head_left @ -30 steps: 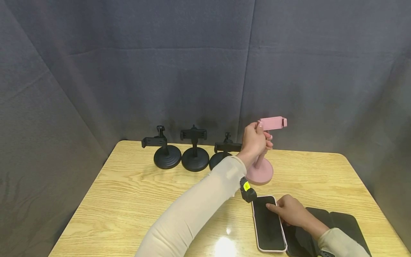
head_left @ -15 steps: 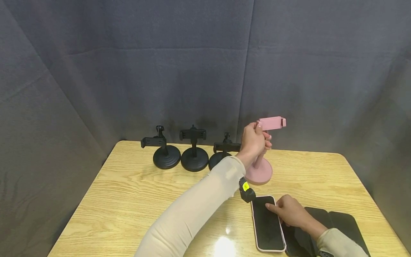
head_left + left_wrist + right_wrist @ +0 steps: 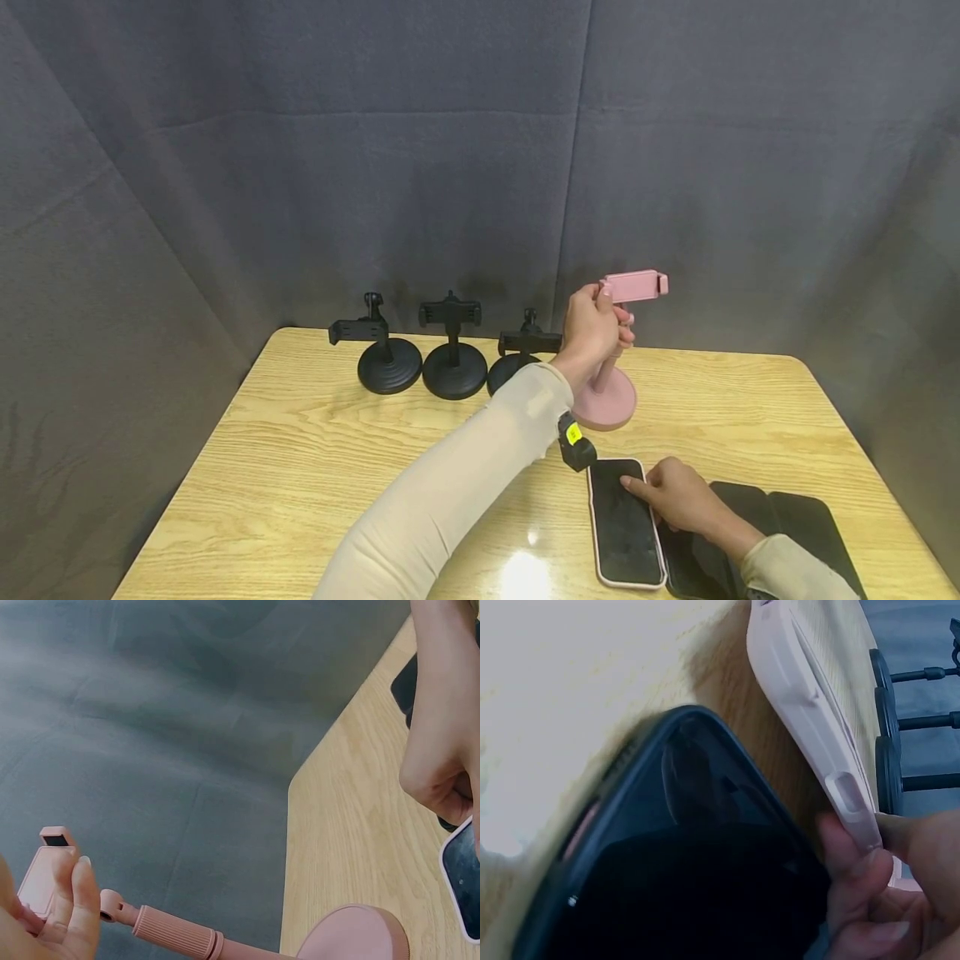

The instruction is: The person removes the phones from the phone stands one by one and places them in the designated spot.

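Observation:
My left hand [image 3: 592, 327] grips the clamp end of a pink phone stand [image 3: 636, 286], fingers curled behind the clamp. The stand's ribbed stem [image 3: 174, 931] and round base [image 3: 352, 934] show in the left wrist view; the base rests on the table. With my right hand [image 3: 681, 495] I pinch the right long edge of a phone in a pale pink case [image 3: 628, 533], thumb on its dark screen and fingers curled under the edge. In the right wrist view that pink case [image 3: 810, 697] is raised on the edge nearest the fingers.
Several dark phones lie at the right, among them a black-cased one [image 3: 682, 810] and a far right one [image 3: 813, 525]. Black phone stands [image 3: 390, 367] line the back edge of the wooden table [image 3: 300, 467]. Grey curtains [image 3: 420, 167] hang behind and beside it.

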`<move>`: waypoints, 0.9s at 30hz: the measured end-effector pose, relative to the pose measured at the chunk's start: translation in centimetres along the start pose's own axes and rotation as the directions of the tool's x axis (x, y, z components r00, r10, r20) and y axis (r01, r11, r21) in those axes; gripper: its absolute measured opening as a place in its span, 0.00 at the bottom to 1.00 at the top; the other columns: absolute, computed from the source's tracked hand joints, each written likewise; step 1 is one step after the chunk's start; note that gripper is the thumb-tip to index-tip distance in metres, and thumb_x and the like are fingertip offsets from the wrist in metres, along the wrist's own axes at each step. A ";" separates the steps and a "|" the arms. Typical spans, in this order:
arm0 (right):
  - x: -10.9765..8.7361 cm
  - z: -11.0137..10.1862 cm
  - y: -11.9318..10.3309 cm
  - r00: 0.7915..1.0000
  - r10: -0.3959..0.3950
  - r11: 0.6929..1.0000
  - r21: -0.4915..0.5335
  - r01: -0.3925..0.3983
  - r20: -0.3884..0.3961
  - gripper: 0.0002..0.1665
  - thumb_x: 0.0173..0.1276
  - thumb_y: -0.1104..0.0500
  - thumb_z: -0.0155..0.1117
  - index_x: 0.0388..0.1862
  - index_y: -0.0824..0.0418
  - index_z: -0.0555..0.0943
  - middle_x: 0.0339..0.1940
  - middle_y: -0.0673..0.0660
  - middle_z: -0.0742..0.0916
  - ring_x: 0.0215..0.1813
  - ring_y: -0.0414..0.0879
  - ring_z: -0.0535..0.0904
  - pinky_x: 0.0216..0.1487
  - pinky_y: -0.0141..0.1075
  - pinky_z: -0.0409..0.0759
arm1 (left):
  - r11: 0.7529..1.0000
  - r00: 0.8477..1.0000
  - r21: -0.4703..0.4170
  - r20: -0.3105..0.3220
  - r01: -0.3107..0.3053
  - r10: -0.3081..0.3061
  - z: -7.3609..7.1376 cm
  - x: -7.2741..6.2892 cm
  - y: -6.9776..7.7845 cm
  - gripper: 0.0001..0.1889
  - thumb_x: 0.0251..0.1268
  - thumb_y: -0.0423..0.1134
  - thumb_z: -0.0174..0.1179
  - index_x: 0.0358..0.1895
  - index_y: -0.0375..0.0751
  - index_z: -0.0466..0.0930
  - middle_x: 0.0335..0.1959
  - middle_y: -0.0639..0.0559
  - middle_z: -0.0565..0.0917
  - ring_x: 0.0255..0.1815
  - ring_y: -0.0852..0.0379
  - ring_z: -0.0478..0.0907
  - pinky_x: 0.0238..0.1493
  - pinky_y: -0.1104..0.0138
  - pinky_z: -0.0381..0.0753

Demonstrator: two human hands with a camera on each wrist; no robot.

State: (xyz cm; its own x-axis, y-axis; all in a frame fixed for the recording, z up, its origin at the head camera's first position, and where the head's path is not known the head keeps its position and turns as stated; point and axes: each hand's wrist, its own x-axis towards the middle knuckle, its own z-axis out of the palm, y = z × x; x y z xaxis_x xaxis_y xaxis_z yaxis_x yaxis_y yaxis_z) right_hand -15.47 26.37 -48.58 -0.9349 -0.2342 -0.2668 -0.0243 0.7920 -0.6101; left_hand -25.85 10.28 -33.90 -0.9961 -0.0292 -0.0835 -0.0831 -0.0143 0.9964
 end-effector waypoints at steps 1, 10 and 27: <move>0.0 -0.1 -0.1 1.000 -0.006 1.000 -0.009 0.006 0.000 0.31 0.74 0.46 0.62 0.11 0.57 0.75 0.04 0.45 0.74 0.07 0.33 0.63 0.14 0.24 0.61 | 1.000 1.000 -0.004 -0.001 0.001 -0.001 0.0 0.0 0.0 0.16 0.84 0.43 0.44 0.61 0.39 0.74 0.36 0.40 0.86 0.19 0.62 0.78 0.42 0.52 0.90; 0.0 -0.2 -0.2 0.999 -0.046 0.992 -0.120 0.043 -0.022 0.32 0.73 0.44 0.63 0.08 0.56 0.77 0.04 0.46 0.77 0.10 0.34 0.66 0.15 0.27 0.64 | 1.000 1.000 -0.007 0.002 -0.005 0.006 -0.1 0.0 -0.1 0.16 0.84 0.43 0.44 0.60 0.39 0.74 0.33 0.43 0.85 0.18 0.62 0.78 0.41 0.52 0.90; 0.2 -0.9 -1.0 1.000 0.002 0.975 -0.221 0.000 0.013 0.32 0.72 0.44 0.64 0.09 0.57 0.77 0.04 0.48 0.77 0.12 0.40 0.71 0.17 0.31 0.65 | 1.000 1.000 0.013 0.004 -0.018 0.018 -0.2 0.1 -0.2 0.17 0.84 0.44 0.44 0.62 0.39 0.74 0.30 0.46 0.83 0.20 0.61 0.79 0.42 0.52 0.90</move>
State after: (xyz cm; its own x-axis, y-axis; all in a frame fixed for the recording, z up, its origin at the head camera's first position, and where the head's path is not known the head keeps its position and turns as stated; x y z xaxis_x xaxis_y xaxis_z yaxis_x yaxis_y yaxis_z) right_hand -15.98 26.00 -47.39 -0.9302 -0.2396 -0.2781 -0.1025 0.8970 -0.4301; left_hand -25.92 10.07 -34.12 -0.9976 -0.0252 -0.0651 -0.0651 -0.0010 0.9979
